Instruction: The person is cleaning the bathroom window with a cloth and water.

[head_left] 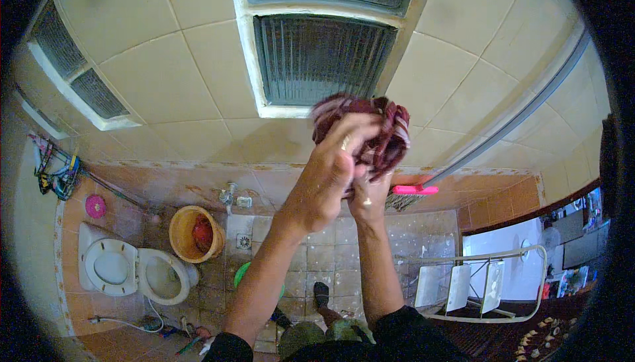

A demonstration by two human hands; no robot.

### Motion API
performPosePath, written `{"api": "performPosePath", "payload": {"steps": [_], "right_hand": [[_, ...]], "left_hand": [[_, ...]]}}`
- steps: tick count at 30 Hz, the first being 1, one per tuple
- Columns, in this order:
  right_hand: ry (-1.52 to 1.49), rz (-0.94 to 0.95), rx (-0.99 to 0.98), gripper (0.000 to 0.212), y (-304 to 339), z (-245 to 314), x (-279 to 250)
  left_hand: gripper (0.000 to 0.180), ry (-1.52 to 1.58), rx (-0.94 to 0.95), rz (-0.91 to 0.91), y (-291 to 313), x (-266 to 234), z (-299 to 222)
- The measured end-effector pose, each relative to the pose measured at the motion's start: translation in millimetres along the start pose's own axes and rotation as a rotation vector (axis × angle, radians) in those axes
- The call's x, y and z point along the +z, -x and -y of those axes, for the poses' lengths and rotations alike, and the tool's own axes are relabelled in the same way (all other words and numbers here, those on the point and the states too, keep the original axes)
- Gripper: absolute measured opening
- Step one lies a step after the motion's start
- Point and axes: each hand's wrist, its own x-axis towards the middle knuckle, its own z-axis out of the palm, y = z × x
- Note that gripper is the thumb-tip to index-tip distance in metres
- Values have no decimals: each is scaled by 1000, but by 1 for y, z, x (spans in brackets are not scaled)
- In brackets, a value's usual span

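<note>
Cloth (390, 138), maroon and bunched, is up in front of the window's (321, 57) lower edge, left hand's (331, 167) fingers curled over it. Right hand (368, 190) is mostly hidden, so can't tell its grip. Kinda blurry. Tiled floor (344, 246) below, orange bucket (178, 229) beside a toilet (108, 271).

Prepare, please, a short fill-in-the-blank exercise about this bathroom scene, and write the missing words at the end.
1. The left hand and the right hand hold a bunched cloth, which is mainly dark ____.
2. The tan bucket stands on the tiled floor next to the toilet and has a ____ thing inside.
3. The brush by the wall has a bright ____ top above its greyish bristles.
4. A green round object is partly hidden behind the person's ____ forearm.

Missing words: red; red; pink; left.
</note>
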Motion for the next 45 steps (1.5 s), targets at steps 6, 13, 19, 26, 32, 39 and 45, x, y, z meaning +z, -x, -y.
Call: {"api": "performPosePath", "payload": {"steps": [6,13,19,26,32,39,45], "right_hand": [[437,139,-599,58,8,30,28],[882,-377,-864,60,-96,23,58],[1114,-148,-855,77,-97,-21,60],[1115,-225,-698,84,-93,-19,70],[957,-511,-661,86,-102,-12,58],[973,-196,-778,80,-99,-17,54],[1099,-194,-915,59,-99,-24,65]], "left_hand": [[66,-499,87,-447,76,-7,-25],[49,-645,-238,-901,225,-25,1],[34,-949,-637,-624,354,-64,-12],[37,-1030,-843,-362,393,-66,-41],[30,-839,-931,-389,403,-50,-45],[24,-888,-915,-211,429,-48,-44],[24,-899,-951,-130,421,-48,-56]]}}
